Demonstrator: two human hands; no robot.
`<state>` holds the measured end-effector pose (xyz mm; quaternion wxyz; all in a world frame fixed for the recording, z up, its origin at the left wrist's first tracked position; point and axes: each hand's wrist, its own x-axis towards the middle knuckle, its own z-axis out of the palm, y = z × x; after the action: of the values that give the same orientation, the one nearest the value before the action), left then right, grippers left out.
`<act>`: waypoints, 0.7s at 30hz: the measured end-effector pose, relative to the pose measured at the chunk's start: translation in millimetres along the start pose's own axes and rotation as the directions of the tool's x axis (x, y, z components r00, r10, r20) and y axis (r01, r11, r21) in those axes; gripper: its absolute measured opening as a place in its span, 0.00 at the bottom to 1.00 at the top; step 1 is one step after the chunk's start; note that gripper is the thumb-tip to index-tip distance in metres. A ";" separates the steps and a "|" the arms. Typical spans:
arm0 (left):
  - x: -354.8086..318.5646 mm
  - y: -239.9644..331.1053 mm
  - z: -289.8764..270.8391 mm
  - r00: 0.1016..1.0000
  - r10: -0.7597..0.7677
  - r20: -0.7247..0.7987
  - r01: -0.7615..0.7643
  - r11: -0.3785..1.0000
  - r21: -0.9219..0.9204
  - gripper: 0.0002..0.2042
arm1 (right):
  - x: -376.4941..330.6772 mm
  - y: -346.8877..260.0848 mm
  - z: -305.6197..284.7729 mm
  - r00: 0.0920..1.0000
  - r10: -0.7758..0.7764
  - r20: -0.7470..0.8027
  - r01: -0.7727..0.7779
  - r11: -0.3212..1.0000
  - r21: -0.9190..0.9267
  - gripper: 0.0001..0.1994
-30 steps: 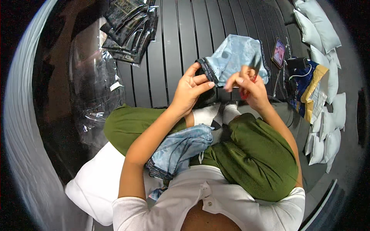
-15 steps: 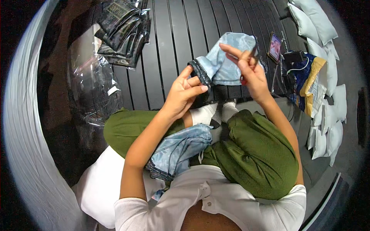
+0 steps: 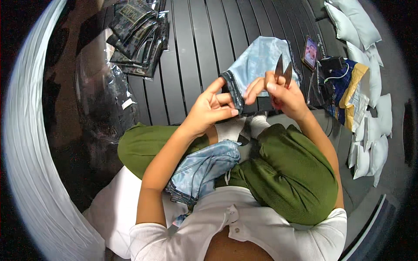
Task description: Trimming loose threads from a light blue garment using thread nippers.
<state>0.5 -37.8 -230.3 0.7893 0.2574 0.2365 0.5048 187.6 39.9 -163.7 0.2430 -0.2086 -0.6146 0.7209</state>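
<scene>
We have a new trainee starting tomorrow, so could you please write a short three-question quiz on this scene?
1. True or false: the right hand holds a small pair of thread snips with the blades pointing up.
2. What does the left hand pinch? A) a phone B) the dark hem of the light blue garment C) a white pillow
3. Fill in: the stack of dark packaged items lies on the slatted surface to the person's ____.

Key: 1 true; 2 B; 3 left.
</scene>
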 end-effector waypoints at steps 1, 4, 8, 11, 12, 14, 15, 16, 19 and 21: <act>-0.3 -1.5 -0.5 0.999 -0.031 0.015 0.030 0.999 0.030 0.36 | -1.9 -0.7 -1.1 1.000 0.003 -0.004 -0.003 1.000 -0.002 0.12; 1.2 -5.6 0.3 0.997 -0.047 0.055 0.046 0.999 0.024 0.36 | -3.6 -7.3 -0.3 0.996 0.071 -0.059 -0.078 0.990 -0.118 0.13; -0.5 -0.7 -1.0 0.998 -0.056 0.036 0.055 0.998 0.036 0.35 | -2.9 -11.0 5.8 0.977 0.184 0.110 -0.145 0.946 -0.289 0.19; 0.7 5.6 -6.3 1.000 -0.017 -0.011 0.017 0.999 0.050 0.32 | 9.0 -9.5 -7.2 0.951 0.125 -0.283 -0.227 0.903 -0.364 0.21; 5.0 6.4 -8.8 0.999 0.025 -0.043 -0.023 0.999 0.044 0.33 | 0.4 13.1 -42.5 0.844 0.117 -0.523 -0.303 0.909 -0.286 0.22; 6.9 15.6 -16.4 0.973 0.119 -0.200 -0.122 0.993 -0.002 0.33 | 2.5 23.5 -79.4 0.709 -0.016 -0.705 -0.270 0.918 -0.292 0.21; 9.7 21.6 -17.5 0.946 0.193 -0.260 -0.228 0.967 -0.114 0.33 | -4.8 36.6 -105.8 0.612 -0.084 -0.787 -0.315 0.886 -0.339 0.20; 18.8 19.5 -25.6 0.923 0.241 -0.300 -0.281 0.955 -0.096 0.30 | -30.9 58.8 -152.7 0.580 -0.155 -0.800 -0.410 0.793 -0.451 0.20; 16.5 14.3 -67.6 0.859 0.271 -0.433 -0.271 0.960 0.064 0.25 | -54.0 78.1 -168.3 0.611 -0.130 -0.781 -0.718 0.323 -0.616 0.22; 36.5 -2.6 -50.5 0.851 0.161 -0.499 -0.122 0.987 0.109 0.17 | -110.8 113.6 -201.8 0.570 -0.207 -0.795 -0.771 0.199 -0.605 0.21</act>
<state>-15.9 3.2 -274.3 0.6503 0.1611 0.4340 0.6023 386.0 116.6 -307.4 0.1328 -0.7098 -0.6878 0.0737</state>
